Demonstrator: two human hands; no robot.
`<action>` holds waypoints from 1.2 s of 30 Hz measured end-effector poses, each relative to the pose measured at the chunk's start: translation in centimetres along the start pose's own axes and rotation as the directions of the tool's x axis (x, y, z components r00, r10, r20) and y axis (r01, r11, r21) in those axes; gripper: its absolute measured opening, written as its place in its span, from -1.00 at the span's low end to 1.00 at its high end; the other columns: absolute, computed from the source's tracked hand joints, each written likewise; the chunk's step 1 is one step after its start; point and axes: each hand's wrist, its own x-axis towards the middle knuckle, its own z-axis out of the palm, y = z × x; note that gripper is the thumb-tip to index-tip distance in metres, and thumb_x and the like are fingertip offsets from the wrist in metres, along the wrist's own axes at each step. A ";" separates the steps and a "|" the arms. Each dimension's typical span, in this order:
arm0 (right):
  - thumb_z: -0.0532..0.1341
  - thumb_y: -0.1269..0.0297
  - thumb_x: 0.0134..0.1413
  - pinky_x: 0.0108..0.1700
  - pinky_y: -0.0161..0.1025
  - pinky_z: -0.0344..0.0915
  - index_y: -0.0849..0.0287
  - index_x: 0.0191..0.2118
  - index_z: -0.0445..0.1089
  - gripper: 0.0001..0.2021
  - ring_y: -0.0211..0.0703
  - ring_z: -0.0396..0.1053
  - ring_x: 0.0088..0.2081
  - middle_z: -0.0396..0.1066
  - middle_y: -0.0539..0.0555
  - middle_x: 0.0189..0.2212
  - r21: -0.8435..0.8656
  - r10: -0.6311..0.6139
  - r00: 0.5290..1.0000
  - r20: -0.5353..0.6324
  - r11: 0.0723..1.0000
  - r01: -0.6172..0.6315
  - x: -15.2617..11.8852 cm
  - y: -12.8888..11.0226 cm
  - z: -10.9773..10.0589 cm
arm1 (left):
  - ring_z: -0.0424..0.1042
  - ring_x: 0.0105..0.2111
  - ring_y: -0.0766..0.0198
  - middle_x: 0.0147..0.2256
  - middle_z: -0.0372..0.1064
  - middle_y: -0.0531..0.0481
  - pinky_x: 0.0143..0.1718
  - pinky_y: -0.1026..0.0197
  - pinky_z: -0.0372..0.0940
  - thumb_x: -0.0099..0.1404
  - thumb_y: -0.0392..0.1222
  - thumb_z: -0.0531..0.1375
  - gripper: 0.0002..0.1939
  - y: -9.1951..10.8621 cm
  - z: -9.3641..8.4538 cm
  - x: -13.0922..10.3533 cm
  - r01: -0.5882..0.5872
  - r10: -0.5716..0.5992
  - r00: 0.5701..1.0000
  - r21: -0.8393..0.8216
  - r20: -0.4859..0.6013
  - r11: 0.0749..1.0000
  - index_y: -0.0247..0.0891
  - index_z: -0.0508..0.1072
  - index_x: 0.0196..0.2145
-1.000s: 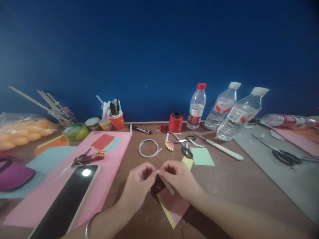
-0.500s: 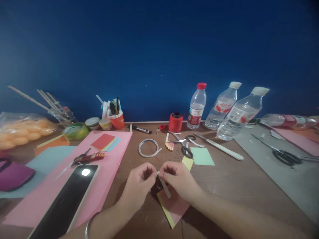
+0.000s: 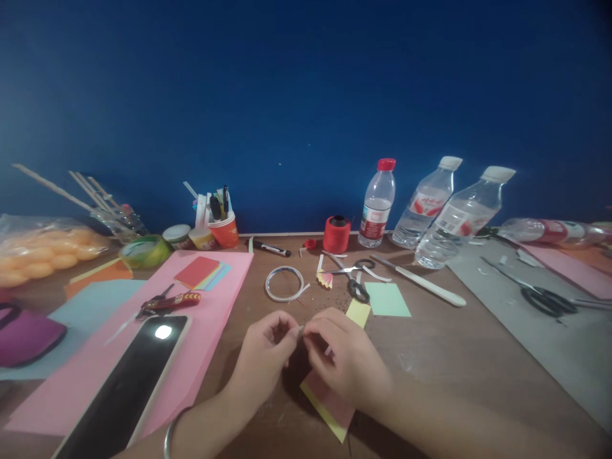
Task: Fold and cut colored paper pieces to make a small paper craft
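Observation:
My left hand [image 3: 266, 349] pinches the end of a narrow pale strip [image 3: 301, 329] between thumb and forefinger. Close beside it, my right hand [image 3: 348, 357] has its fingers curled in. A light bit, likely the same strip, shows between the right thumb and fingers; most of it is hidden. Under the right hand lies a pink paper square [image 3: 329, 398] with a yellow edge showing along its left side. Beyond the fingers is a flat roll of whitish tape [image 3: 304, 291]. Black-handled scissors [image 3: 358, 291] and a yellow paper [image 3: 358, 312] lie past the right hand.
A phone [image 3: 129, 382] rests on pink paper [image 3: 210, 331] at left. A red thread spool [image 3: 336, 234] and upright bottles [image 3: 376, 213] stand along the back wall. To the right are a white-handled knife [image 3: 433, 288], a green paper square [image 3: 389, 299] and more scissors [image 3: 545, 299].
My right hand has turned and its fingers have curled over the strip, which hung in plain sight before and is now mostly hidden. The pink square has shifted slightly.

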 end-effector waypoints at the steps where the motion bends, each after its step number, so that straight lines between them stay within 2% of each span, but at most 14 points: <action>1: 0.02 0.46 0.01 -0.31 -0.27 0.16 0.21 -0.42 0.28 -0.88 -0.20 0.21 -0.36 0.29 0.07 -0.46 0.007 0.030 1.000 0.003 1.000 -0.030 0.0 0.0 0.0 | 0.10 -0.68 0.46 -0.68 0.11 0.18 -0.66 0.42 0.04 0.08 -0.26 0.11 -0.87 0.0 0.0 0.0 -0.006 0.006 1.000 0.008 0.002 1.000 -0.28 0.27 -0.59; 9: 0.06 0.46 -0.02 -0.36 -0.34 0.14 0.18 -0.45 0.29 -0.89 -0.25 0.23 -0.40 0.29 0.01 -0.50 0.076 0.234 0.971 0.044 0.969 -0.237 0.3 -0.1 0.0 | 0.13 -0.66 0.44 -0.66 0.14 0.16 -0.63 0.40 0.06 0.08 -0.27 0.09 -0.88 -0.3 -0.1 -0.1 -0.043 0.045 0.999 0.129 -0.011 0.991 -0.28 0.28 -0.59; 18: 0.12 0.45 -0.09 -0.45 -0.38 0.09 0.19 -0.54 0.30 -0.91 -0.31 0.22 -0.49 0.27 -0.04 -0.57 0.181 0.344 0.938 0.045 0.920 -0.346 0.4 -0.4 0.0 | 0.20 -0.56 0.37 -0.59 0.22 0.12 -0.53 0.37 0.11 0.08 -0.29 0.07 -0.91 -0.4 -0.1 -0.5 -0.138 0.138 0.990 0.248 0.018 0.959 -0.27 0.29 -0.56; 24: 0.10 0.44 -0.11 -0.46 -0.38 0.11 0.19 -0.55 0.32 -0.89 -0.31 0.23 -0.50 0.29 -0.04 -0.59 0.279 0.431 0.901 0.055 0.860 -0.428 0.5 -0.4 0.2 | 0.20 -0.55 0.38 -0.58 0.20 0.12 -0.52 0.35 0.11 0.12 -0.27 0.05 -0.89 -0.3 -0.1 -0.6 -0.147 0.142 0.989 0.279 0.038 0.949 -0.27 0.27 -0.54; 27: 0.09 0.42 -0.12 -0.48 -0.38 0.13 0.20 -0.56 0.30 -0.90 -0.30 0.22 -0.52 0.28 -0.04 -0.62 0.393 0.515 0.848 0.128 0.758 -0.520 0.6 -0.1 0.4 | 0.18 -0.57 0.40 -0.59 0.17 0.13 -0.54 0.37 0.10 0.11 -0.28 0.06 -0.89 -0.2 0.0 -0.4 -0.125 0.123 0.992 0.210 0.021 0.970 -0.27 0.26 -0.56; 30: 0.10 0.40 -0.13 -0.48 -0.37 0.14 0.21 -0.57 0.28 -0.90 -0.31 0.20 -0.53 0.26 -0.05 -0.63 0.515 0.566 0.809 0.160 0.652 -0.557 0.8 0.2 0.5 | 0.11 -0.65 0.46 -0.64 0.14 0.17 -0.62 0.40 0.04 0.08 -0.32 0.09 -0.90 -0.4 0.0 -0.2 -0.052 0.053 0.998 0.062 -0.014 0.997 -0.28 0.25 -0.57; 33: 0.14 0.35 -0.13 -0.48 -0.37 0.11 0.22 -0.57 0.26 -0.90 -0.34 0.17 -0.55 0.23 -0.07 -0.64 0.646 0.608 0.787 0.106 0.559 -0.520 1.0 0.7 0.7 | 0.08 -0.71 0.50 -0.66 0.13 0.20 -0.66 0.42 0.00 0.07 -0.33 0.09 -0.92 -0.8 0.0 0.0 -0.005 -0.003 0.999 -0.174 -0.045 0.985 -0.27 0.23 -0.54; 36: 0.16 0.29 -0.12 -0.55 -0.40 0.04 0.21 -0.53 0.25 -0.88 -0.39 0.08 -0.62 0.17 -0.11 -0.68 0.801 0.659 0.750 0.052 0.421 -0.426 1.2 1.4 0.6 | 0.11 -0.69 0.50 -0.63 0.17 0.19 -0.67 0.43 0.00 0.11 -0.29 0.08 -0.93 -1.0 -0.1 0.1 -0.041 -0.015 0.990 -0.384 -0.142 0.922 -0.25 0.22 -0.50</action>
